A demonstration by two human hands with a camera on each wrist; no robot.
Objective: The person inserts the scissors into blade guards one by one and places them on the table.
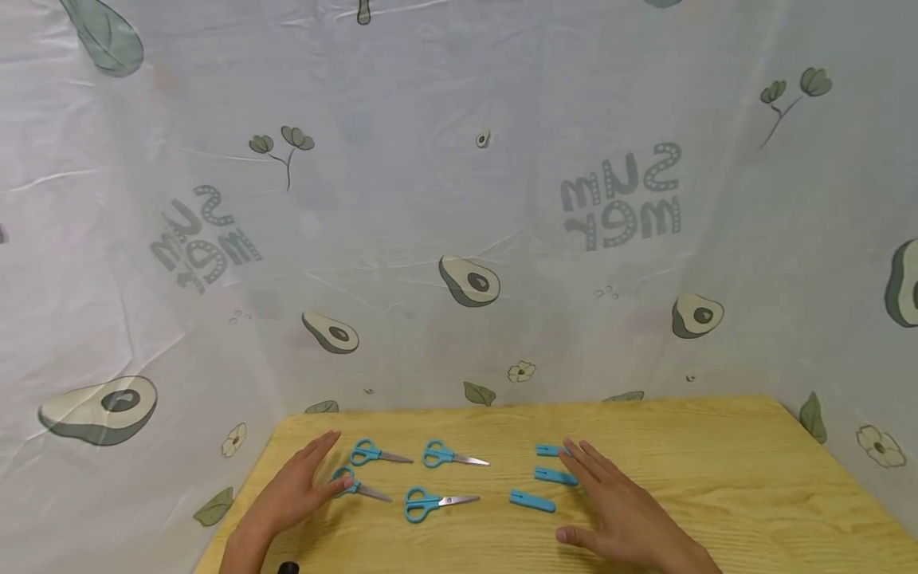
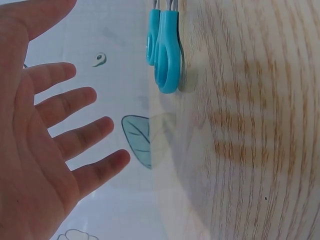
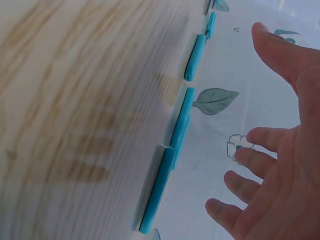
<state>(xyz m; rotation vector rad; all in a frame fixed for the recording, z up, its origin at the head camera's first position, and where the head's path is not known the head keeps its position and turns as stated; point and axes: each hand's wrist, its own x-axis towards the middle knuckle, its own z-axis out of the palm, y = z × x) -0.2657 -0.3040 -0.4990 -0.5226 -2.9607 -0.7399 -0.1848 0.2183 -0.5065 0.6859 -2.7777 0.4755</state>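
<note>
Several small scissors with light-blue handles lie on the wooden table, blades pointing right; one front pair (image 1: 418, 505) lies near the middle. My left hand (image 1: 297, 486) hovers at their left with fingers spread, its thumb overlapping the handle of the near-left scissors (image 1: 373, 493) in the head view. Scissor handles (image 2: 170, 50) also show beyond the palm in the left wrist view. To the right lie blue blade caps, the nearest one (image 1: 532, 501) slightly apart. Beside them is my right hand (image 1: 620, 510), fingers extended and holding nothing, partly covering the farthest cap (image 1: 548, 450). More caps (image 3: 158, 190) line up in the right wrist view.
The wooden table (image 1: 717, 470) is backed and flanked by a pale sheet (image 1: 402, 215) printed with avocados and leaves. A small black object (image 1: 288, 568) shows at the lower edge, next to the left forearm.
</note>
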